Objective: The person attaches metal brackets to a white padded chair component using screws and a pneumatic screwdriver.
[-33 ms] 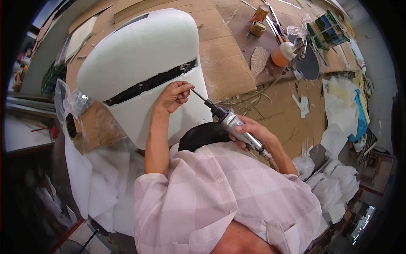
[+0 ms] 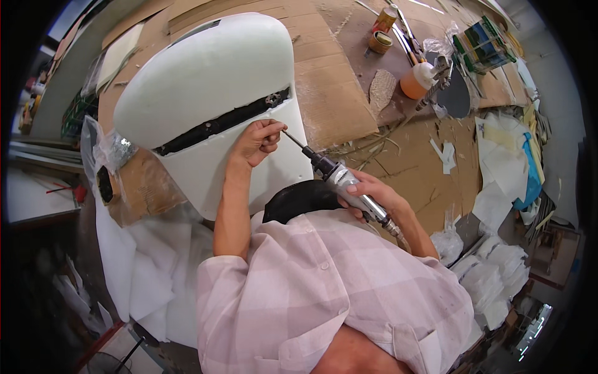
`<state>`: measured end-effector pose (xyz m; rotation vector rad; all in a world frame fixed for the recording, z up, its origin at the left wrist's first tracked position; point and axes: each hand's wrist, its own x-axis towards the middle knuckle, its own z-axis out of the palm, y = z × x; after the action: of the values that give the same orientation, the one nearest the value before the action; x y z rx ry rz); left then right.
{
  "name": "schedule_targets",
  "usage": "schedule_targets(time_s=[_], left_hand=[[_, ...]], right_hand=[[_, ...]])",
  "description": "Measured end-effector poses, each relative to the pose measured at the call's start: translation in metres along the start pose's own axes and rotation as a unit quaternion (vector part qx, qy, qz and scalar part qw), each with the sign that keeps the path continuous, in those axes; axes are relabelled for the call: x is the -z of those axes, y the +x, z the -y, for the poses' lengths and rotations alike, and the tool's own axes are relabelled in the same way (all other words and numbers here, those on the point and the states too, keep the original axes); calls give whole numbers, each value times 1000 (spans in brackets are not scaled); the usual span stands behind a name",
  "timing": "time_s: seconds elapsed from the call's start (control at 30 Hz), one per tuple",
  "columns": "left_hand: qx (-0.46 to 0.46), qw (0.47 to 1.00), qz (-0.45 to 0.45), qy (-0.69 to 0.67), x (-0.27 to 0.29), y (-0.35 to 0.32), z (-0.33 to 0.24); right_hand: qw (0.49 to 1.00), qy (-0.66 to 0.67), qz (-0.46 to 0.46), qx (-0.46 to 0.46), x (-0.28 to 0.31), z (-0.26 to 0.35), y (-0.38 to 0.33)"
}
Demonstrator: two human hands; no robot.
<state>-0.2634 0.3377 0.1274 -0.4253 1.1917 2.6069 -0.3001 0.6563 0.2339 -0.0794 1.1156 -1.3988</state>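
Observation:
A pneumatic screwdriver (image 2: pixel 349 187), silver with a black nose, lies in the grip of my right hand (image 2: pixel 377 192). Its long thin bit points up and left to the fingertips of my left hand (image 2: pixel 258 140). Those fingers are pinched at the bit's tip; whatever small thing they may hold is too small to name. Beneath my left hand is a large pale, rounded panel (image 2: pixel 205 75), like a seat shell. Across it runs a black strip (image 2: pixel 218 124) with a round metal fitting near its right end.
Cardboard sheets (image 2: pixel 333 100) cover the table. At the back right stand a bottle of orange liquid (image 2: pixel 416 81), a small tin (image 2: pixel 380 42) and a green crate (image 2: pixel 483 43). White foam sheets (image 2: pixel 149 268) hang at the left front. A plastic-wrapped box (image 2: pixel 146 187) sits left of the panel.

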Motion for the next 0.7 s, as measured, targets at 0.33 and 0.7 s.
schedule_targets(time_s=[0.33, 0.7], left_hand=[[-46, 924, -170, -341, -32, 41, 31], [-63, 886, -200, -414, -34, 55, 29]], right_hand=[[999, 7, -25, 39, 5, 5, 38], [999, 31, -28, 32, 7, 10, 54]])
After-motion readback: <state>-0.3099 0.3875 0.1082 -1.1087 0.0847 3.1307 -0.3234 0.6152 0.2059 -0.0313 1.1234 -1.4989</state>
